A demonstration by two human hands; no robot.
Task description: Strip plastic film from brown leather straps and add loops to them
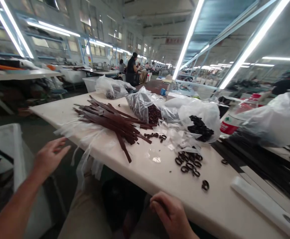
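My left hand (50, 155) reaches out past the table's left edge, fingers stretched and apart, holding nothing. It is nearest to white translucent strips (86, 146) that hang over that edge. Curled closed at the table's front edge is my right hand (171, 212); whatever lies between its fingers, if anything, is hidden. A heap of dark brown flat strips (107, 119) lies across the left part of the table (147, 172). Right of the middle sits a loose pile of small dark loops (189, 162), with a single loop (205, 185) apart from it.
Plastic bags (147, 106) with dark pieces stand along the back. At the right are a red-labelled bottle (237, 119), black strips (259, 166) and a white plastic bar (264, 205). A white bin (17, 149) stands at the left. A person (132, 68) stands farther off.
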